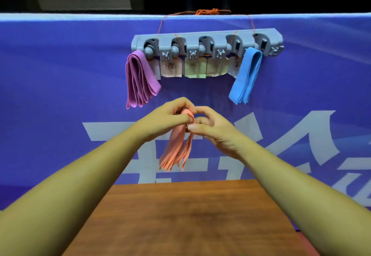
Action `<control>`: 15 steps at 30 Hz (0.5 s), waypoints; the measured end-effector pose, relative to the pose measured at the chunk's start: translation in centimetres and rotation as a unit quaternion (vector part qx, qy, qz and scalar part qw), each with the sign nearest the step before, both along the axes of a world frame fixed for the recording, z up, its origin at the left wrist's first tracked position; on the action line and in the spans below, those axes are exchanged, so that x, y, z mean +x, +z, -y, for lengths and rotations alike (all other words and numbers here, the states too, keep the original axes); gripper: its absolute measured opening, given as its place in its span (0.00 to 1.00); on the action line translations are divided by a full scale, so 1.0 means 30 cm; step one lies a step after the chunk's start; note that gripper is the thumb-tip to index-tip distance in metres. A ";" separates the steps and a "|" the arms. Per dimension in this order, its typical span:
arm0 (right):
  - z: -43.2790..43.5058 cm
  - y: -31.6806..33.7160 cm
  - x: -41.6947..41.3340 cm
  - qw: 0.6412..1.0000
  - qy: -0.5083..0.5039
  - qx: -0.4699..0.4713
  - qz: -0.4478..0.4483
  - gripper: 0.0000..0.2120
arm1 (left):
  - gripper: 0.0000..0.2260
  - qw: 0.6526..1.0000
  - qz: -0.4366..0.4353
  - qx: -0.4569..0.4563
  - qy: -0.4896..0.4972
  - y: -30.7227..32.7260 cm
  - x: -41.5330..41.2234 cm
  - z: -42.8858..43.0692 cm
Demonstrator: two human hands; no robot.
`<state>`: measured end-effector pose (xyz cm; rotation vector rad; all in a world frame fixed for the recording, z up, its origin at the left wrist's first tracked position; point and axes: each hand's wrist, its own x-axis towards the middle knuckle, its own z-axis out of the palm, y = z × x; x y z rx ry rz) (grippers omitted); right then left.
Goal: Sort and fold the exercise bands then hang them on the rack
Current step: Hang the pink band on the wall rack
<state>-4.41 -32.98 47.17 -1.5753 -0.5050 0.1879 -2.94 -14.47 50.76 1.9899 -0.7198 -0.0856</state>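
A grey rack (206, 35) with several hooks hangs by orange string on the blue banner. A folded purple band (139, 81) hangs from its left end. From a hook near the right end hangs a folded blue band (246, 75). Below the rack, my left hand (166, 117) and my right hand (212, 125) meet and both pinch the top fold of an orange band (176, 149). Its folded layers dangle down between my forearms, above the table's far edge. The middle hooks carry no bands.
Small paper labels (194, 68) hang under the rack's middle hooks. A brown wooden table (180, 219) lies below my arms. The blue banner (60, 75) with large white characters stands upright behind the table. Dark space shows above the banner.
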 end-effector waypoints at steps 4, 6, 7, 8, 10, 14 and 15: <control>-0.022 0.059 -0.012 0.989 -0.078 -0.086 0.091 0.29 | 0.13 1.000 0.006 0.009 0.007 0.057 0.011 -0.007; -0.023 0.096 -0.024 0.973 -0.125 -0.144 0.129 0.26 | 0.15 1.000 0.008 0.013 0.014 0.080 0.019 -0.013; -0.024 0.116 -0.032 0.966 -0.139 -0.171 0.138 0.24 | 0.15 1.000 0.013 0.015 0.016 0.091 0.021 -0.015; -0.024 0.135 -0.037 0.960 -0.144 -0.190 0.146 0.23 | 0.14 0.999 0.021 0.019 0.019 0.101 0.023 -0.017; -0.026 0.162 -0.041 0.949 -0.145 -0.213 0.182 0.22 | 0.12 0.998 0.040 0.028 0.030 0.118 0.032 -0.020; -0.037 0.185 -0.005 0.887 -0.200 -0.279 0.310 0.18 | 0.13 0.998 0.052 0.006 0.028 0.155 0.040 -0.034; -0.039 0.189 0.014 0.875 -0.220 -0.279 0.328 0.15 | 0.13 0.998 0.055 0.005 0.028 0.164 0.043 -0.042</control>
